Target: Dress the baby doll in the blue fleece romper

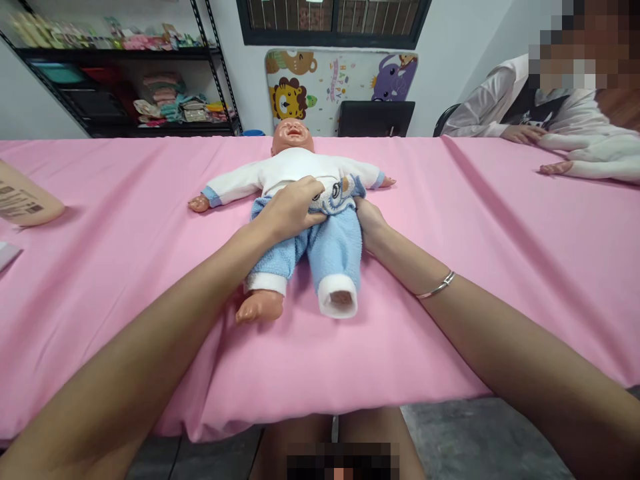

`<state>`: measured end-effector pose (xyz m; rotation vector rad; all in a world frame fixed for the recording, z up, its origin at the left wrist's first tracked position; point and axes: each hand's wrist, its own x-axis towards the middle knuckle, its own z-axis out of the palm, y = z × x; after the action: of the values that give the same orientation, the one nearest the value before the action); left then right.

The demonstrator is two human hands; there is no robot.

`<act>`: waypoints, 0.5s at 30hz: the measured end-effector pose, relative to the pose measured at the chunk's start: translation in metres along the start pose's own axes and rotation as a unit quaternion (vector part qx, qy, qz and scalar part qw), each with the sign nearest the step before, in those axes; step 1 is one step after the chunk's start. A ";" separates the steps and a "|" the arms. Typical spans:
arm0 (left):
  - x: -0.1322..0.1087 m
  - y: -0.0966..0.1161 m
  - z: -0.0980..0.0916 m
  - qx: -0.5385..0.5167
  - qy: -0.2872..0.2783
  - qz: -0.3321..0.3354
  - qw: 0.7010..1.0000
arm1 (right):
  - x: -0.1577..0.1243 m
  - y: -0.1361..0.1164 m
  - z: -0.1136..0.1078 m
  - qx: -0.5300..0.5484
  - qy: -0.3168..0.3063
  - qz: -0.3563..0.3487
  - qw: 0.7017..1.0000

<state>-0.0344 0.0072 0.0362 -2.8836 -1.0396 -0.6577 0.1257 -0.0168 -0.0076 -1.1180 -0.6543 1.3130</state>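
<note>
A baby doll [293,137] lies on its back with its arms spread and its head at the far side. It wears a white top [295,163] with blue cuffs and light blue fleece pants [336,243] with white cuffs. One bare foot [260,307] sticks out of the left pant leg; the right leg's cuff shows no foot. My left hand [293,208] is closed at the front of the waist, fingers curled on the cloth. At the right side of the waist, my right hand [371,221] grips the pants, its fingers partly hidden by them.
Pink cloth [410,347] covers the table. A beige bottle [30,197] lies at the left, near a pale flat object [7,255]. Across the table at the right sits a person [500,100], arms on the cloth. Behind stand a black monitor [376,119] and loaded shelves [120,53].
</note>
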 end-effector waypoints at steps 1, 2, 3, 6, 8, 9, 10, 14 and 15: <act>-0.001 0.001 0.001 0.016 0.012 -0.008 1.000 | 0.001 0.001 0.000 -0.006 -0.014 -0.001 1.000; -0.001 0.003 0.001 0.034 0.024 -0.017 0.999 | 0.003 0.002 0.000 -0.015 -0.028 -0.006 0.999; -0.002 0.004 0.002 0.050 0.038 -0.026 0.998 | 0.004 0.003 0.000 -0.027 -0.039 -0.016 0.999; -0.003 0.007 0.000 0.081 0.071 -0.046 0.993 | 0.007 0.005 -0.002 -0.069 -0.036 -0.056 0.995; -0.003 0.006 -0.001 0.075 0.100 -0.061 0.990 | 0.011 0.006 -0.006 -0.094 -0.041 -0.081 0.991; -0.003 0.004 -0.001 0.067 0.117 -0.074 0.988 | 0.013 0.006 -0.009 -0.105 -0.052 -0.096 0.988; -0.003 0.002 -0.002 0.057 0.135 -0.092 0.985 | 0.015 0.005 -0.013 -0.115 -0.062 -0.110 0.985; -0.010 -0.008 -0.001 -0.026 0.171 -0.195 0.965 | 0.024 0.005 -0.026 -0.159 -0.020 -0.132 0.978; -0.014 -0.011 -0.001 -0.060 0.162 -0.221 0.960 | 0.025 0.006 -0.028 -0.173 0.005 -0.131 0.976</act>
<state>-0.0506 0.0071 0.0303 -2.5084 -1.6459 -1.2012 0.1529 -0.0012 -0.0282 -1.2650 -1.0142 0.9886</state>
